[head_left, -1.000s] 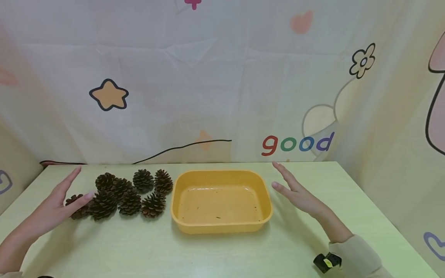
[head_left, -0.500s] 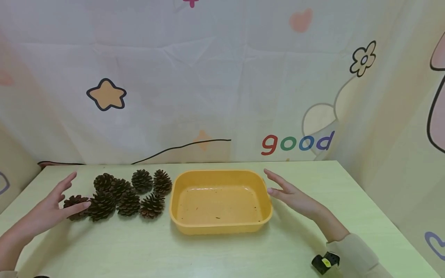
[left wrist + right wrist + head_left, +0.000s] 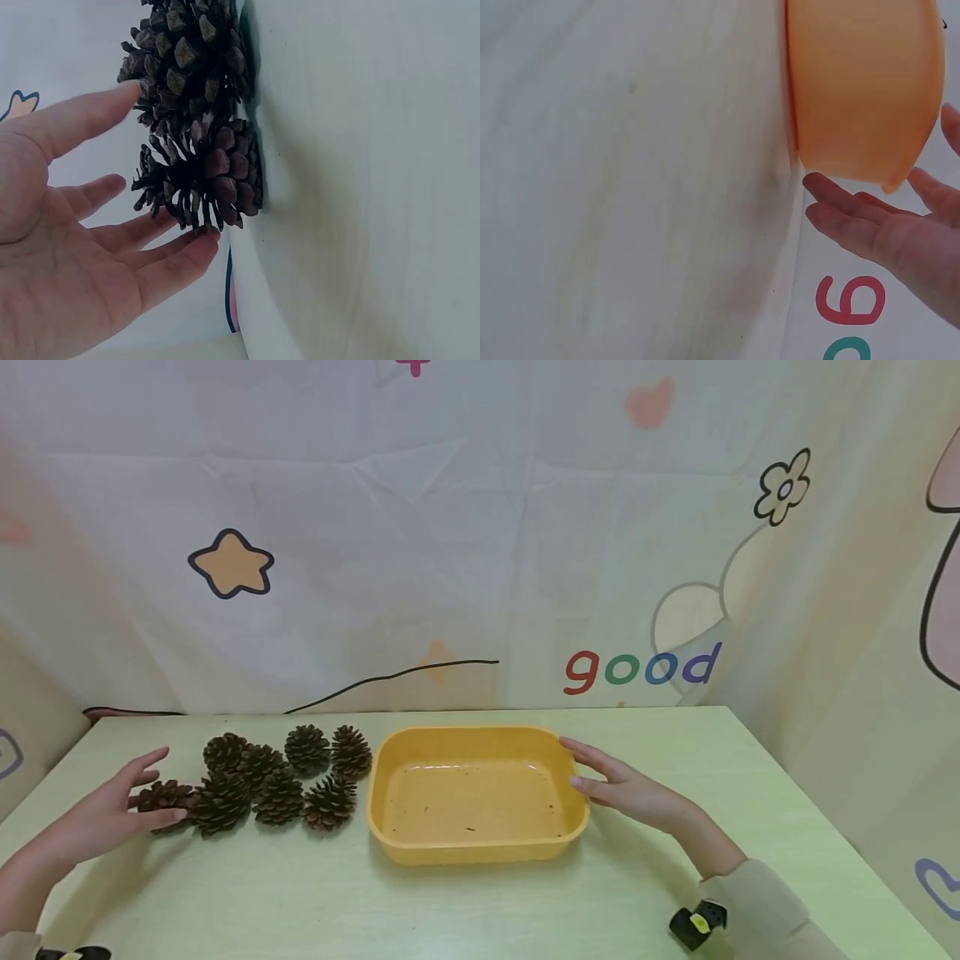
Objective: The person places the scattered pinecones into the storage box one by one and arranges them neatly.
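My left hand [image 3: 105, 814] is spread around the leftmost pine cone [image 3: 167, 800], thumb on the near side and fingers at its far left. In the left wrist view the fingertips are right at that pine cone [image 3: 199, 176], while the thumb overlaps a larger pine cone [image 3: 180, 60] beside it. At the right end of a yellow plastic basin [image 3: 478, 853] is my right hand [image 3: 637, 789], its fingertips right at the rim and its fingers loosely extended. The right wrist view shows the hand [image 3: 900, 229] close by the basin's outer wall [image 3: 862, 90], palm toward it.
More pine cones [image 3: 279, 795] lie in a cluster between my left hand and the basin. A few dark bits dot the basin floor [image 3: 450, 802]. Behind the pale table [image 3: 315, 902] hangs a printed cloth [image 3: 337, 568], and another stands along the right side.
My left hand has lowered toward the leftmost pine cone, its thumb and fingers now around it. My right hand has moved left and down to the basin's right rim. Cones and basin stay put.
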The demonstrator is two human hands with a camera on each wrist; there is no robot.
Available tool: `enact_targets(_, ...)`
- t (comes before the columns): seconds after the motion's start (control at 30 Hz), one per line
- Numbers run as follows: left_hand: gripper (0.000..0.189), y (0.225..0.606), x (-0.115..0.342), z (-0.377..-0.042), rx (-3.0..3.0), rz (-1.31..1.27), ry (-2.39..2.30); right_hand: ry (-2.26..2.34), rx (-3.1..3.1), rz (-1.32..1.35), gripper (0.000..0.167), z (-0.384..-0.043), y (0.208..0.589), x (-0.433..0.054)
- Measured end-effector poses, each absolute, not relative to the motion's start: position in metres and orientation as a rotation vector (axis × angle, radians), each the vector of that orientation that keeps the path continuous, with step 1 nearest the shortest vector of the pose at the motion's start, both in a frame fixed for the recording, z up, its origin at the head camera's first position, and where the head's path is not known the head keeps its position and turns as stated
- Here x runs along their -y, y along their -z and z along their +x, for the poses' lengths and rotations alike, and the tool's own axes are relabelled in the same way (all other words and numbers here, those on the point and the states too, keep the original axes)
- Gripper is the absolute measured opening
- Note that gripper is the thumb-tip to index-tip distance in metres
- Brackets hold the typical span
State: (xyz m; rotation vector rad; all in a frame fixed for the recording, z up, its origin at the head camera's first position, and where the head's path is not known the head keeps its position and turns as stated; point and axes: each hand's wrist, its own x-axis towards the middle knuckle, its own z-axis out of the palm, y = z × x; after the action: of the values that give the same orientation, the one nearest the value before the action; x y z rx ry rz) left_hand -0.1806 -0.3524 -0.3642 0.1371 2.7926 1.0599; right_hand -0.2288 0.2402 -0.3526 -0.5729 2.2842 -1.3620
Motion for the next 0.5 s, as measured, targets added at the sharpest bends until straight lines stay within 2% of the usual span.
enact_targets(0.2,0.09,0.3673,0.3581,-0.1857,-2.817,0.118,-0.976,1.347,-2.272,-0.57,0.063,-0.2303,0.3561,-0.2397)
enact_targets(0.5,0.07,0.3664,0.3593,-0.186,-2.864,0.148,-0.894,1.311,-2.311,-0.549,0.064,-0.2296,0.3557,-0.238)
